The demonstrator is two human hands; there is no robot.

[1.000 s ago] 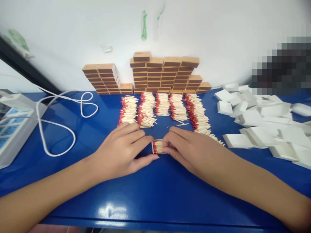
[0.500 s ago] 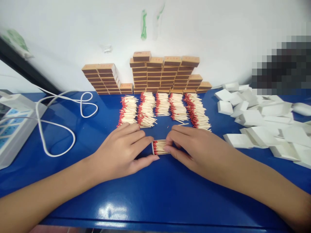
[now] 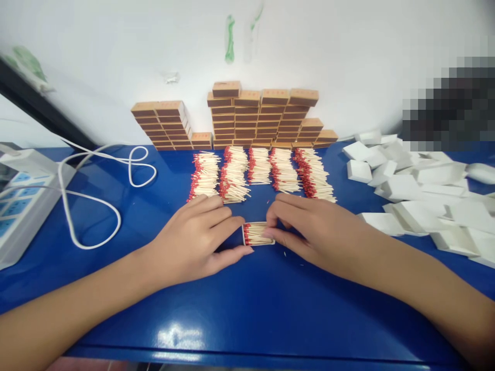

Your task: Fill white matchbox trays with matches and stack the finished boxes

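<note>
A small white matchbox tray (image 3: 258, 234) filled with red-tipped matches lies on the blue table (image 3: 247, 309) between my hands. My left hand (image 3: 195, 238) rests flat beside it, fingers curved, with fingertips and thumb touching the tray's left end. My right hand (image 3: 313, 229) pinches the tray's right end between thumb and fingers. Just beyond the hands lie several rows of loose matches (image 3: 257, 172).
Stacks of brown matchbox sleeves (image 3: 247, 121) stand against the white wall. A heap of empty white trays (image 3: 417, 190) covers the right side. At the left sit a white device (image 3: 21, 201) and a looping white cable (image 3: 96, 190).
My right hand has slid to the right, uncovering more of the filled tray. The left hand has stayed in place.
</note>
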